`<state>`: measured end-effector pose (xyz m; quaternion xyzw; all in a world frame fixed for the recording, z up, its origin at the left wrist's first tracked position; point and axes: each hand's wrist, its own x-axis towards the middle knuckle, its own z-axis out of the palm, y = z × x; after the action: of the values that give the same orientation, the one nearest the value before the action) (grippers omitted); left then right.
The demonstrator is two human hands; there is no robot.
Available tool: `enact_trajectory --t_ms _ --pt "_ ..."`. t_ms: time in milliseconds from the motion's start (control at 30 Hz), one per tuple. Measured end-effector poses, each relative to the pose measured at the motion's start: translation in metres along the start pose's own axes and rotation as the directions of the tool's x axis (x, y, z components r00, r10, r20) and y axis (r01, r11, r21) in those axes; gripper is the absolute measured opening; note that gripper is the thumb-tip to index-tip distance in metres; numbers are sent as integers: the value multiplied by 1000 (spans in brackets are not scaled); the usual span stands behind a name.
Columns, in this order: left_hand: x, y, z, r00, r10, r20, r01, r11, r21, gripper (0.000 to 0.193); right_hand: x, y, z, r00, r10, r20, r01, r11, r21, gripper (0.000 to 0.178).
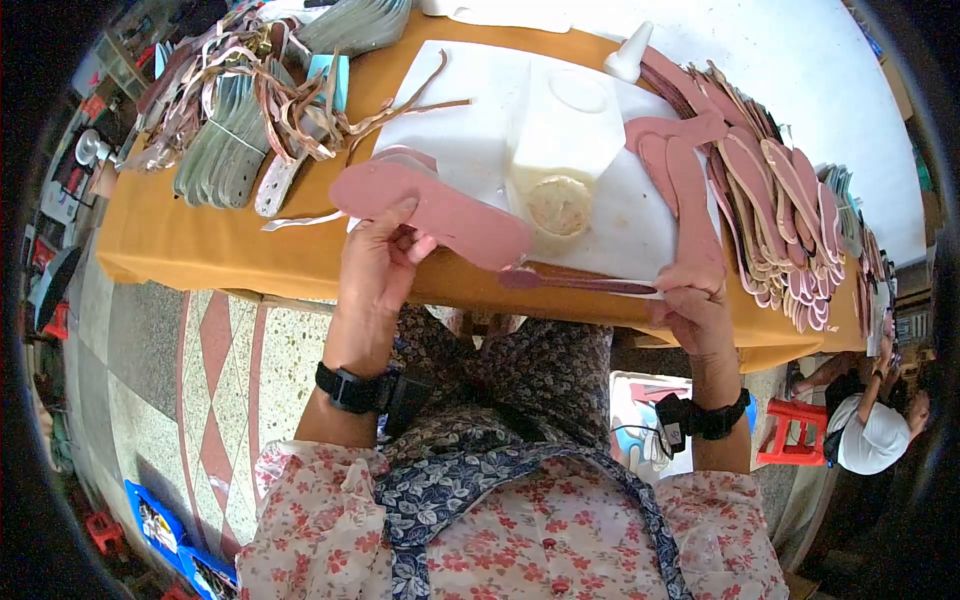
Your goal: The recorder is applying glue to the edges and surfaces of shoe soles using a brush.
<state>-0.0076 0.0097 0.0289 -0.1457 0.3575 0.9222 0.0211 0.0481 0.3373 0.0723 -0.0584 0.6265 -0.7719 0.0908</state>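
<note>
My left hand (385, 255) grips a pink shoe insole (435, 210) over the table's near edge, thumb on its upper face. A smaller pink piece shows behind its left end. In my closed right hand (695, 305) is a thin brush (585, 284), its dark, reddish head pointing left beside the insole's right end; I cannot tell if they touch. Beyond the insole stands a cut-open white plastic jug (565, 130), with a yellowish round part (559, 206) facing me. More pink insoles (685, 185) lie just past my right hand.
A white board (460, 130) lies on the orange tablecloth (145, 230). Strips and straps (285, 95) pile up at left, beside a bundle of grey-green soles (225, 150). Stacked pink insoles (775, 210) fill the right, near a white cone (628, 55). A person (870, 430) sits at far right by a red stool (793, 432).
</note>
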Motion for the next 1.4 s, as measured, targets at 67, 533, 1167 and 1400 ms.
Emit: enact_trajectory --t_ms 67,533,1167,1400 --pt "-1 -1 4 1000 -6 -15 7 998 59 15 0 -1 4 999 -6 39 8 999 -39 17" --pt "-4 2 7 999 27 -28 -26 999 48 14 -6 -11 8 997 -75 -19 72 991 -108 13" --pt "-12 -6 9 988 154 -29 -150 983 108 14 0 0 48 965 -215 149 259 863 -434 15" --pt "-13 -6 7 989 147 -9 -145 984 102 13 2 2 59 961 -227 157 275 818 -505 15"
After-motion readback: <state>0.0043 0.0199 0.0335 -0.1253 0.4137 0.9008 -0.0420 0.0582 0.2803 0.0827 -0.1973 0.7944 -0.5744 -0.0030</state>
